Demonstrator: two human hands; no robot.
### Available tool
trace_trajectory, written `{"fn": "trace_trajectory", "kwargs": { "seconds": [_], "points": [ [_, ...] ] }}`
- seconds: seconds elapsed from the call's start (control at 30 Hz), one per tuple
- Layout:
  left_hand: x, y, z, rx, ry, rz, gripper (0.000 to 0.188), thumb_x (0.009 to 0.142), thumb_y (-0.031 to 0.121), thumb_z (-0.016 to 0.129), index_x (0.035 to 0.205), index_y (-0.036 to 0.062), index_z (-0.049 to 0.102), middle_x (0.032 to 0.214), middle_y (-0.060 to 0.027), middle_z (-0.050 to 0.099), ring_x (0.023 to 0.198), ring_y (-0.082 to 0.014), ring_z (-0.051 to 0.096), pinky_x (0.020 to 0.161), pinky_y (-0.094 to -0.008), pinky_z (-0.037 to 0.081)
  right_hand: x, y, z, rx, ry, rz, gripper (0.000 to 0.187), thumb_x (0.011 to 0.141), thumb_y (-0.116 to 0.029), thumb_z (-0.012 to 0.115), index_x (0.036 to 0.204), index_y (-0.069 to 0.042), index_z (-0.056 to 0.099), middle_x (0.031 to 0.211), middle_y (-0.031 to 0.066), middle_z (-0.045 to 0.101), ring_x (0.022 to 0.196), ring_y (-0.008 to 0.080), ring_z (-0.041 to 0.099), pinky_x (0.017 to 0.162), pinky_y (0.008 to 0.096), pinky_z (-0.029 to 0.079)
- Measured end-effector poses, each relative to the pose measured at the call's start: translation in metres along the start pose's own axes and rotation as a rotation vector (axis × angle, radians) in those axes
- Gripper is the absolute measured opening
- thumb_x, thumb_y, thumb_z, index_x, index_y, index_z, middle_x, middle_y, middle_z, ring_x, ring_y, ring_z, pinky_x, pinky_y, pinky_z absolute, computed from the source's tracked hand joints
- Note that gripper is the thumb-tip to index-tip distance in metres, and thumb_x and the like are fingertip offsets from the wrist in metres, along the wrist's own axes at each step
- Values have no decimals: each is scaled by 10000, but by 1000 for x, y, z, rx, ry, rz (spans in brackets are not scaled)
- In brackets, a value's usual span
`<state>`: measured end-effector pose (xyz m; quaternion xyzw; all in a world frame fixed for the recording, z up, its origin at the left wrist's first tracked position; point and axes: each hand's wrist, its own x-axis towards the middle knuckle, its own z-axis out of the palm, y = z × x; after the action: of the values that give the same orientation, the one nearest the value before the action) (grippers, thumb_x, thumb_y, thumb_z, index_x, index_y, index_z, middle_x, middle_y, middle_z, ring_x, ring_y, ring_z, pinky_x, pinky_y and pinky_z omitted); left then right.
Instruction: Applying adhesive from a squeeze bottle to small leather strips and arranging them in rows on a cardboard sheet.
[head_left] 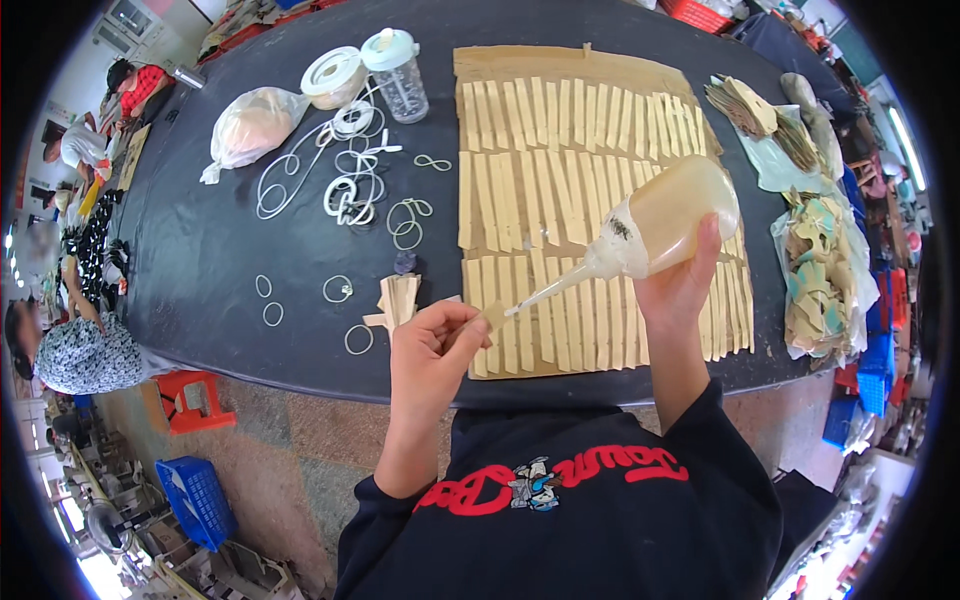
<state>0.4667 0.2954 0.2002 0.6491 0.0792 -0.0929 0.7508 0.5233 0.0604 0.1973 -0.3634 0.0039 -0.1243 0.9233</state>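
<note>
Bottle (690, 215) and small tan piece (495, 316) meet above the near-left part of a cardboard sheet (560, 64), which lies on the dark table (220, 235). The right hand (682, 290) grips the translucent bottle around its body, thumb uppermost, and tilts it so that the slender nozzle (550, 290) points down and leftward. The left hand (432, 345) pinches the piece between thumb and curled fingers; whether the nozzle tip touches it or stops just short cannot be told. Three rows of pale strips (525, 180) cover the sheet, and a bundle of similar strips (400, 295) stands just beyond the left hand. Good practice, as judged from this posture, calls for a steady pinch near the piece's edge, fingertips clear of the nozzle, and light, even pressure on the bottle; too hard a squeeze could flood the piece or drip onto the strips beneath.
</note>
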Motion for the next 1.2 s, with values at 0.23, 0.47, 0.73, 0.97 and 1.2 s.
{"fn": "trace_trajectory", "kwargs": {
  "seconds": [0.23,0.47,0.73,0.97,1.2],
  "points": [
    [-3,13,69,18,-100,-71,61,794,22,605,815,-34,593,656,-16,579,555,-20,495,501,-154,377,15,-53,-41,-94,7,-69,503,891,-417,486,1251,-79,390,1128,73,525,1040,206,529,872,392,459],
    [1,9,128,36,-118,-45,56,776,3,617,813,-35,598,641,-20,580,545,-16,490,504,-151,393,27,-95,-82,-101,63,-84,501,896,-411,483,1251,-70,388,1124,75,526,1029,212,537,863,394,466],
    [0,7,162,92,-112,-79,65,772,3,630,822,-29,604,644,-17,583,561,-22,501,511,-148,376,35,-113,-107,-92,82,-52,509,896,-422,479,1248,-65,389,1115,76,529,1021,213,542,859,393,466],
    [4,7,173,49,-102,-64,69,774,-25,617,839,-35,597,677,-31,591,593,-44,547,530,-158,401,34,-124,-127,-35,72,19,536,886,-453,479,1248,-68,391,1105,78,534,1008,215,547,844,392,471],
    [9,8,188,76,-111,-44,57,783,-26,609,837,-38,596,675,-36,592,593,-54,553,516,-165,400,42,-128,-137,-90,125,33,573,860,-481,502,1241,-65,399,1106,83,528,989,225,555,833,393,476]
  ]
}}
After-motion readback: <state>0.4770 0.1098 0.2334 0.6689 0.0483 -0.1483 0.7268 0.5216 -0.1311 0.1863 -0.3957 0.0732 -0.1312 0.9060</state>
